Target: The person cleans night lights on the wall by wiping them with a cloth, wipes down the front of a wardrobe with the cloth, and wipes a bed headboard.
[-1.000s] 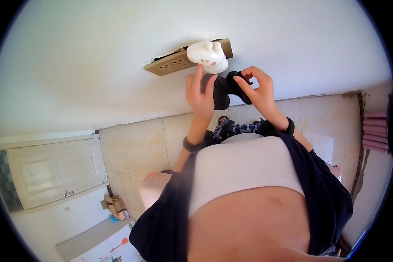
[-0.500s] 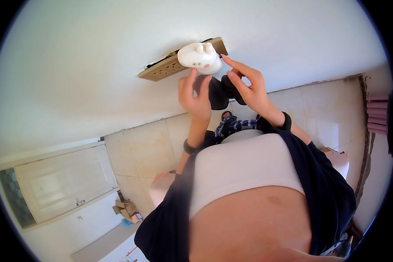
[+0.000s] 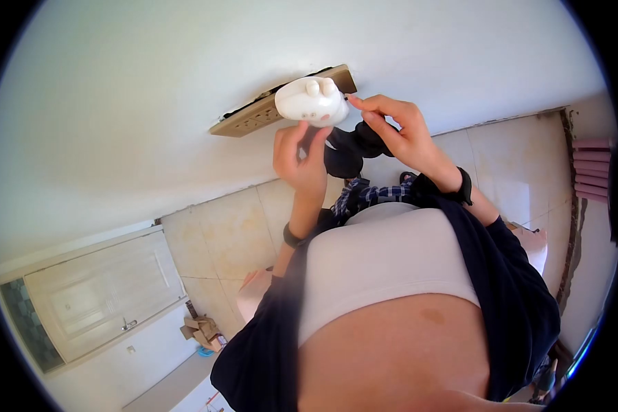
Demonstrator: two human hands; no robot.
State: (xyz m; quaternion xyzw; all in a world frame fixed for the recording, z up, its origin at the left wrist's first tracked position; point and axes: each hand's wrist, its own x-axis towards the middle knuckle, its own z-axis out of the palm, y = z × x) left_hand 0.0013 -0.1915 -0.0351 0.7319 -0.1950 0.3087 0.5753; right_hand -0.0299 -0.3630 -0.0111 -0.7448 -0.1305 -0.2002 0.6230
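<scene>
A glossy white pig-shaped device [image 3: 302,99], perhaps a night light, sits against a tan socket strip [image 3: 244,122] on the wall. Below its snout, my left hand [image 3: 301,156] has thumb and index fingertip on the device's underside, seemingly gripping it. To its right is my right hand [image 3: 402,129], index finger stretched toward the device's side and thumb a little apart. A tiny dark piece [image 3: 347,98] shows by that index fingertip; I cannot make out what it is. Behind and between the hands are black shapes [image 3: 343,161], whose kind is unclear.
The pale wall [image 3: 151,82] rises behind the strip. Light floor tiles [image 3: 233,230] lie below. At the lower left are a white door [image 3: 103,295] and cardboard boxes [image 3: 202,331]. Pink folded material [image 3: 592,168] hangs at the right edge.
The device and strip appear slightly lower and further left in view. My right index fingertip has come down closer to the thumb. My left hand stays under the device.
</scene>
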